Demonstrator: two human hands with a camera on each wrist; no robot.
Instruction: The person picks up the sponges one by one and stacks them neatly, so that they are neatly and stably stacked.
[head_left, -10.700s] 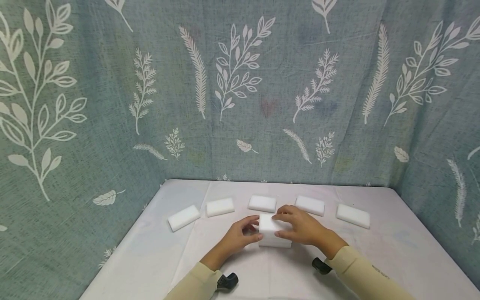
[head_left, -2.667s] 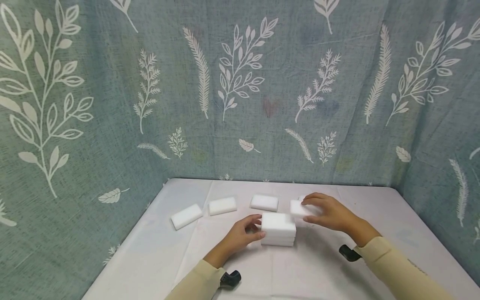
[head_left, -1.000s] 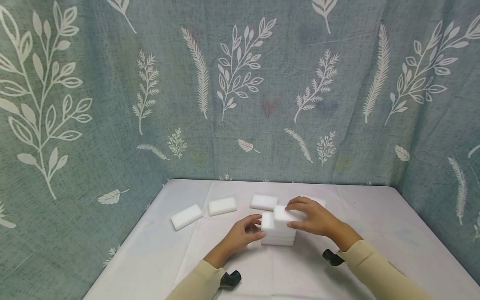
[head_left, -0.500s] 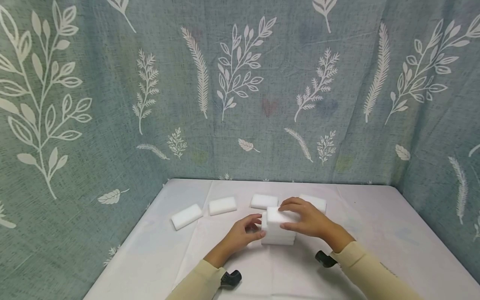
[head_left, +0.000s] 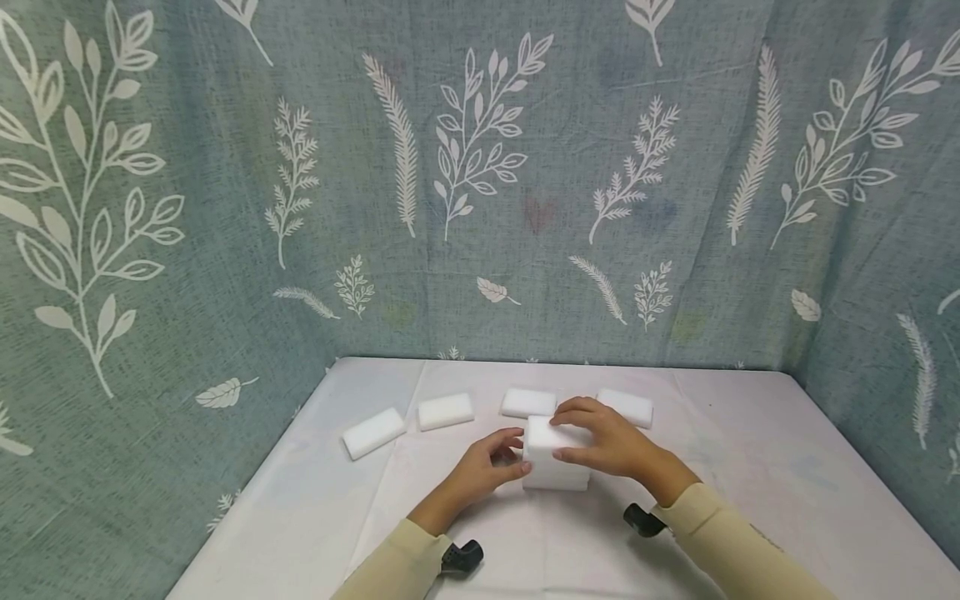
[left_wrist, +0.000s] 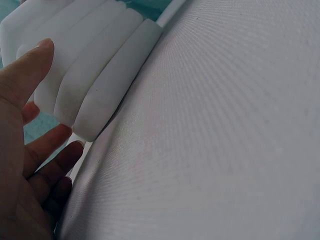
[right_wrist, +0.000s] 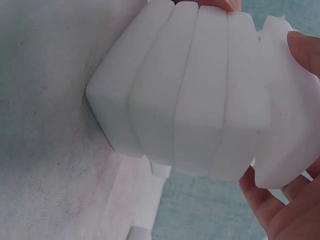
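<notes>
White melamine sponge blocks form a neat stack (head_left: 555, 479) near the middle of the table. My right hand (head_left: 617, 443) pinches one sponge (head_left: 542, 432) at the stack's top, thumb on its near side and fingers on its far side. In the right wrist view this held sponge (right_wrist: 287, 105) sits slightly askew against the stack (right_wrist: 200, 95), with a narrow gap along part of the seam. Beside the stack's left end is my left hand (head_left: 480, 471), loosely curved. In the left wrist view, its thumb overlaps the stack (left_wrist: 95, 65) and its fingertips lie close to the lower edge.
Behind the stack lie loose sponges: one at far left (head_left: 373, 433), one beside it (head_left: 446, 412), one just behind the stack (head_left: 528, 403) and one past my right hand (head_left: 628, 408). A patterned curtain (head_left: 480, 208) encloses the white-covered table (head_left: 300, 517).
My right hand has carried a sponge from the right of the stack leftward and down onto its top. The rightmost loose sponge has gone from its place. My left hand stays put.
</notes>
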